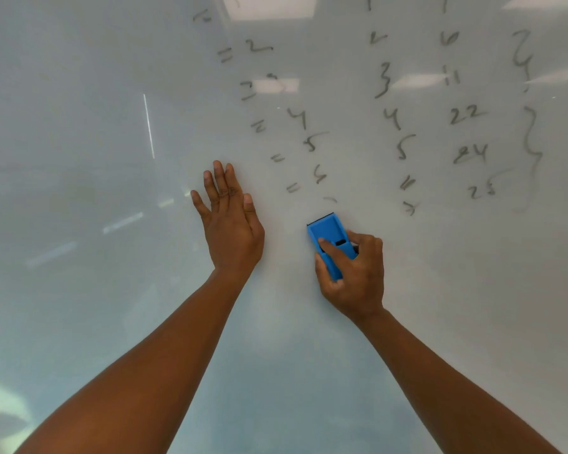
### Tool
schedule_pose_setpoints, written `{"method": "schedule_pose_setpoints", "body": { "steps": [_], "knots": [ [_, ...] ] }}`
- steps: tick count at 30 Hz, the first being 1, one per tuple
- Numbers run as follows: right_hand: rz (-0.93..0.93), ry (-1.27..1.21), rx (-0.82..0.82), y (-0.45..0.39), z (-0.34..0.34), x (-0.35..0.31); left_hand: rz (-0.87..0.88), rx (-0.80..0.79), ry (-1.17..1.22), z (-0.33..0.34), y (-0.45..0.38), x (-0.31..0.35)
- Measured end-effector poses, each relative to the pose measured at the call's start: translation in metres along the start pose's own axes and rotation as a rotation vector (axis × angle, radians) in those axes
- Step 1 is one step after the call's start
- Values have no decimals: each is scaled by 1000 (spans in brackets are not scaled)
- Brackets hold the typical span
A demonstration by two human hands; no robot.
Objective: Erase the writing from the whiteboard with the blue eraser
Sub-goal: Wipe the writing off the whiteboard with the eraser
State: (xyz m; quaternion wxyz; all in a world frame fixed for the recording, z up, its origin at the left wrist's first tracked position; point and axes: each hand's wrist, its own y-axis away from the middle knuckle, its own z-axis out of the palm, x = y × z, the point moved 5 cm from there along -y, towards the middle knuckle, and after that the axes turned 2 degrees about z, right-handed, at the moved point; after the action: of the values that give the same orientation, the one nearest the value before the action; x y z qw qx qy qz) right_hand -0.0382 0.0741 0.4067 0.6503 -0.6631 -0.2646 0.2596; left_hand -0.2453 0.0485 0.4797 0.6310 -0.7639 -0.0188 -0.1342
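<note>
So the glossy whiteboard is filling the whole view and it's reflecting bright ceiling light panels. The writing is sitting up top and to the right in smudgy dark marker: columns of digits like 2, 3, 4, 5, then 22, 24, 25, some equals signs and curly braces. The left hand is lying flat against the board, fingers straight. The right hand is gripping the blue eraser, which is pressing on the board just below the lowest marks.
</note>
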Motion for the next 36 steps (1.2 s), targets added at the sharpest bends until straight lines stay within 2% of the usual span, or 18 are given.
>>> {"method": "schedule_pose_setpoints", "body": {
  "steps": [4,6,9,14,16,19,21,25,31,33,36],
  "knots": [
    [220,23,146,-49,-5,10,71,33,9,-2,-26,5],
    [265,12,184,-79,-4,4,86,47,4,-4,-41,7],
    [235,-6,173,-100,8,-20,96,68,-1,-2,-57,9],
    [0,-41,20,-67,33,-58,107,89,-26,4,-60,6],
    [45,-23,43,-66,28,-49,112,96,-32,5,-61,5],
    [254,-9,196,-83,13,-26,121,103,-27,6,-60,6],
    [325,2,249,-101,11,-22,117,105,-29,7,-60,6],
    [289,-6,247,-128,23,-44,121,106,-28,5,-59,7],
    [42,-13,71,-115,32,-63,140,90,-38,-1,-65,2],
    [83,15,115,-118,21,-45,120,114,-22,-7,-73,-7],
    [253,4,224,-142,8,-22,101,151,-11,-15,-86,-17]
  ]
}}
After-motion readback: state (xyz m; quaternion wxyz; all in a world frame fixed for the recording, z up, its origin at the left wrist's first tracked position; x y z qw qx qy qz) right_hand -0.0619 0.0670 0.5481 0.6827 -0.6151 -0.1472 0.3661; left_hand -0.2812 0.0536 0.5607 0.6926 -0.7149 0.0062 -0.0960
